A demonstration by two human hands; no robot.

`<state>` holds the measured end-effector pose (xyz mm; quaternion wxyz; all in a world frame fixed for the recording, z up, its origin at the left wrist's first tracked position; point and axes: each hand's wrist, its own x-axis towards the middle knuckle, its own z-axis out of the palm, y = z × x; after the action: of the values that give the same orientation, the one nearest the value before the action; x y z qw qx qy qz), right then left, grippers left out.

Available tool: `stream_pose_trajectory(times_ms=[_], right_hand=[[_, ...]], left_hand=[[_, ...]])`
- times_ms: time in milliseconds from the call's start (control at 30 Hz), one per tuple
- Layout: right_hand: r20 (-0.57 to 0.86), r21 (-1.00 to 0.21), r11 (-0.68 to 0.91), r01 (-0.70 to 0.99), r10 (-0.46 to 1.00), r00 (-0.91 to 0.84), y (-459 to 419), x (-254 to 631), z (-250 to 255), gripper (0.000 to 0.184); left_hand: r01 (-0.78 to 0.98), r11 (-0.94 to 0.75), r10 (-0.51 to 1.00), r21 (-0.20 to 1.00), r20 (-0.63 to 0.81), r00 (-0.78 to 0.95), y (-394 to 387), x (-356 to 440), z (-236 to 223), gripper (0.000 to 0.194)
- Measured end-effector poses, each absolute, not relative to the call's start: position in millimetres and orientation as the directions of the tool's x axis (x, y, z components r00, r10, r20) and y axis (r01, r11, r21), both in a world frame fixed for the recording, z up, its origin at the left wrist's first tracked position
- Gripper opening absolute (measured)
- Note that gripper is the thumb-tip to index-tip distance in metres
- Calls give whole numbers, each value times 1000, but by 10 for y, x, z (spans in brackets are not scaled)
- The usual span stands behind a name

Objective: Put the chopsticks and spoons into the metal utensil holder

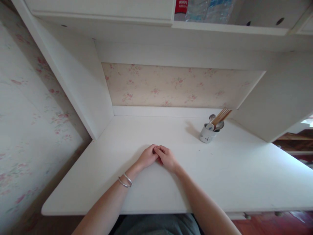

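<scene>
My left hand [148, 156] and my right hand [167, 159] rest together on the white desk [156, 192], touching each other at the fingers. Both have curled fingers, and the right thumb lies against the left hand. I see no object in either one. Two silver bangles [125, 180] circle the left wrist. Beyond the right hand, to its right, stands a white utensil holder [206, 134] with holes in its side. It carries wooden chopsticks [222, 117] and several spoons, including a metal spoon [219, 125], all leaning at angles.
A white overhead cabinet [102, 13] spans the top, with clear plastic bottles [207, 9] and a red label on its shelf. White side panels [70, 68] flank the desk. Floral wallpaper [168, 85] covers the back. Drawer knobs [247, 215] show under the front edge at right.
</scene>
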<state>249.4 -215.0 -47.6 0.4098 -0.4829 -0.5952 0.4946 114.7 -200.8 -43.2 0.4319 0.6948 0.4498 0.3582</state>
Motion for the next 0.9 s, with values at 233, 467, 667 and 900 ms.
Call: stream_pose_trajectory(times_ms=[233, 467, 667, 900], right_hand=[[77, -965, 122, 232, 978, -193, -2150, 2477, -450, 30], [58, -961, 109, 255, 978, -201, -2159, 2484, -415, 29], [60, -957, 114, 265, 977, -203, -2157, 2481, -412, 31], [67, -955, 121, 272, 977, -203, -2156, 2481, -440, 35]], left_hand=[[336, -266, 927, 903, 144, 347, -1983, 1135, -471, 30], [319, -273, 924, 908, 155, 350, -1972, 1137, -491, 30], [302, -251, 927, 920, 138, 350, -1978, 1138, -478, 32], [322, -241, 931, 916, 124, 343, -2000, 1135, -422, 32]])
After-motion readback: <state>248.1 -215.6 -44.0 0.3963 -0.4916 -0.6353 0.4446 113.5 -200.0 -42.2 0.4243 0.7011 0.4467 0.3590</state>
